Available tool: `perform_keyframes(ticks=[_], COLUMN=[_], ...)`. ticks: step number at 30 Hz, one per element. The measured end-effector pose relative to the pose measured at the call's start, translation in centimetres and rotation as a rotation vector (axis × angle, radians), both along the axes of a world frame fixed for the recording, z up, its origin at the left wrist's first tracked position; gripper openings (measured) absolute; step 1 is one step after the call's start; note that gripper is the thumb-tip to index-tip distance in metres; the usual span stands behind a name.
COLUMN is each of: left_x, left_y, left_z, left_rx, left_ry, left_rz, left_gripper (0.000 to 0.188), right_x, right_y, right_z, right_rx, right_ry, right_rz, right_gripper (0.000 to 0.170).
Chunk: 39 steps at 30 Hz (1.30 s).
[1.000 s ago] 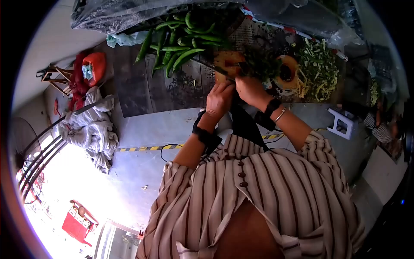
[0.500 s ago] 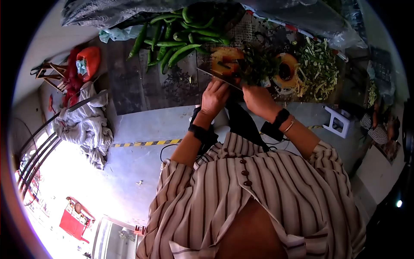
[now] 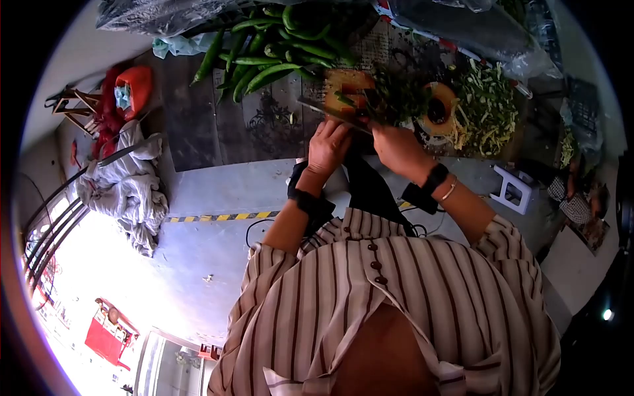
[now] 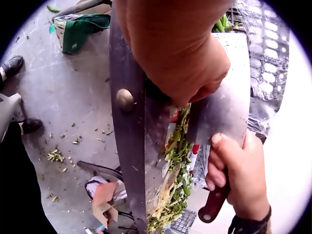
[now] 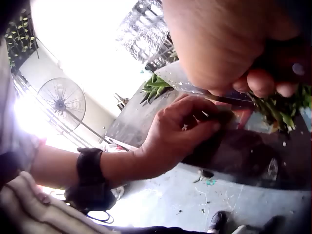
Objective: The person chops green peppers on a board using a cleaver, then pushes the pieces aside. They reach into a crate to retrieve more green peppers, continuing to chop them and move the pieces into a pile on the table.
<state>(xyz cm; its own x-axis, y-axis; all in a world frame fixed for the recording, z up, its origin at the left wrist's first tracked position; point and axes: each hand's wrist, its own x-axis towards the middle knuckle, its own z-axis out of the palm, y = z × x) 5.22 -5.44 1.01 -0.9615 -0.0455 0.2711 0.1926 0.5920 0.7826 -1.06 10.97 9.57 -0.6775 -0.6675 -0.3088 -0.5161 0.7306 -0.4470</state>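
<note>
In the head view the left hand [image 3: 328, 146] and right hand [image 3: 398, 153] meet at the table's near edge, by an orange board [image 3: 345, 82]. My right hand [image 5: 219, 44] grips the knife's dark handle [image 4: 214, 201]; its broad blade [image 4: 226, 87] lies beside the left hand [image 4: 190, 63]. With curled fingers and thumb, my left hand [image 5: 170, 134] pinches a dark green piece [image 5: 225, 117], probably pepper, close under the blade [image 5: 178, 80]. Whole green peppers [image 3: 264, 72] are piled at the left, and dark green pieces [image 3: 395, 99] lie right of the board.
Pale green shreds [image 3: 492, 109] heap at the table's right, beside an orange ring-shaped thing [image 3: 439, 109]. Plastic sheeting [image 3: 456, 33] covers the far side. A white stool [image 3: 512, 189] stands on the floor at right, and grey cloth [image 3: 129, 191] hangs at left.
The hands, close together a second ago, are now farther apart, with more of the knife blade visible beyond the left fingers. The head view has shifted slightly.
</note>
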Motion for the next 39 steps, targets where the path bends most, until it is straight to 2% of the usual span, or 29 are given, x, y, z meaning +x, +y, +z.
perform_keyframes(ticks=[2, 5, 9, 12, 14, 17, 21, 23, 24, 28, 31, 33, 37, 39], left_x=[-0.2, 0.0, 0.0, -0.1, -0.2, 0.0, 0.5, 0.5, 0.5, 0.4, 0.5, 0.3, 0.4, 0.5], left_y=[0.1, 0.2, 0.2, 0.4, 0.5, 0.1, 0.0, 0.0, 0.2, 0.3, 0.4, 0.2, 0.3, 0.2], left_z=[0.1, -0.2, -0.2, -0.3, -0.4, -0.1, 0.0, -0.2, -0.4, -0.6, -0.5, -0.5, -0.4, -0.3], left_rx=[0.019, 0.026, 0.001, -0.006, -0.001, 0.0, 0.011, 0.035, 0.001, 0.002, -0.006, 0.006, 0.043, 0.057], left_ry=[0.006, -0.024, -0.051, 0.02, 0.031, 0.014, 0.02, 0.016, 0.017, 0.027, -0.004, -0.016, -0.02, -0.012], left_rz=[0.006, 0.027, 0.035, 0.022, 0.024, 0.018, 0.0, 0.007, 0.033, 0.033, 0.067, 0.067, 0.035, 0.031], left_gripper=[0.026, 0.024, 0.023, 0.025, 0.025, 0.025, 0.025, 0.025, 0.027, 0.025, 0.023, 0.022, 0.019, 0.02], right_x=[0.9, 1.1, 1.4, 0.6, -0.7, -2.0, -1.8, -0.4, 0.4, 1.5, 1.4, 1.7, -0.1, -1.2], right_y=[0.8, 0.6, 0.7, -1.0, -3.0, -4.1, -1.6, -0.9, -0.1, 0.8, 0.2, 0.0, -2.9, -4.6], right_z=[0.4, 0.5, -1.4, -2.8, -3.3, -2.6, -1.4, 1.2, 1.2, 0.7, 0.0, -1.3, -2.7, -2.7], right_rx=[0.126, 0.176, 0.064, -0.063, -0.065, -0.043, -0.05, -0.046, 0.077, 0.17, 0.128, -0.014, -0.042, -0.053], right_ry=[-0.057, -0.117, -0.091, -0.025, 0.003, 0.036, 0.067, -0.023, -0.046, -0.071, -0.122, -0.05, -0.008, -0.019], right_rz=[-0.011, -0.064, -0.072, -0.101, -0.087, -0.05, 0.025, -0.051, -0.012, -0.022, -0.077, -0.075, -0.045, -0.11], right_gripper=[0.01, 0.01, 0.01, 0.009, 0.009, 0.01, 0.011, 0.01, 0.01, 0.016, 0.01, 0.01, 0.009, 0.009])
